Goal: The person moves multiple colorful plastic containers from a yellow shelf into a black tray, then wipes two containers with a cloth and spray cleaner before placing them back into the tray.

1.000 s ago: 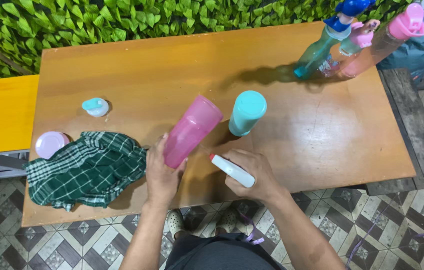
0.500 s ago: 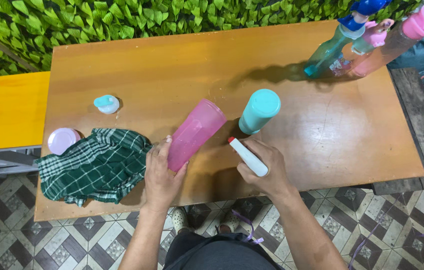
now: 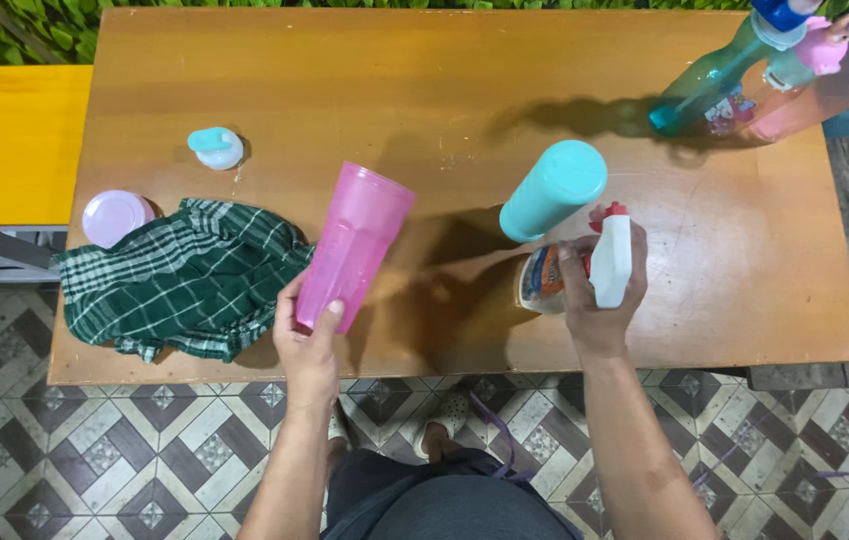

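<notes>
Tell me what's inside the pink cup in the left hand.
The pink cup in the left hand is translucent and tilted, mouth facing away. Nothing shows through its wall; the interior through the mouth is hidden from view.

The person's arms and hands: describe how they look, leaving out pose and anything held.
Both forearms are bare, with no sleeve showing up to the picture's lower edge. The left hand and the right hand wear no gloves. No watch, bracelet or ring can be seen on either. Each hand shows short fingers and a bare wrist.
</notes>
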